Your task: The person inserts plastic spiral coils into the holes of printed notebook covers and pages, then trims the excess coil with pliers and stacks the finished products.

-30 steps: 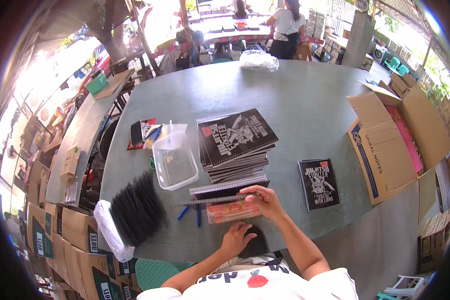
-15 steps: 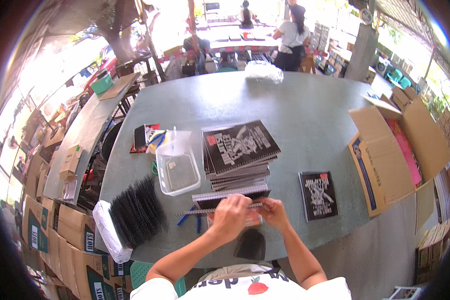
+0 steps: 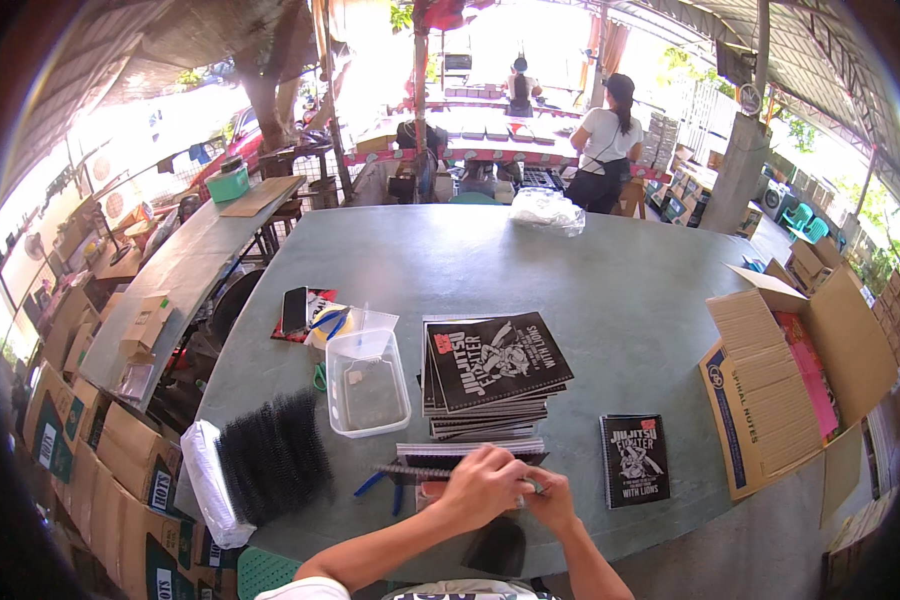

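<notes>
Left hand (image 3: 482, 482) and right hand (image 3: 550, 497), fingers curled shut, meet on a black spiral binding coil (image 3: 415, 470) running leftward along a white-paged notebook (image 3: 465, 452) on the grey-green worktop (image 3: 590, 300). Beyond: a stack of black-covered notebooks (image 3: 490, 370).

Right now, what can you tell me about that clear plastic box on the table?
The clear plastic box is a shallow, see-through rectangular tub with rounded corners and no lid on it. It sits flat on the grey-green table, just left of the stack of black notebooks and behind the bundle of black spiral coils. It looks nearly empty; a small scrap seems to lie inside. Neither hand touches it. Green-handled scissors lie at its left edge.
</notes>
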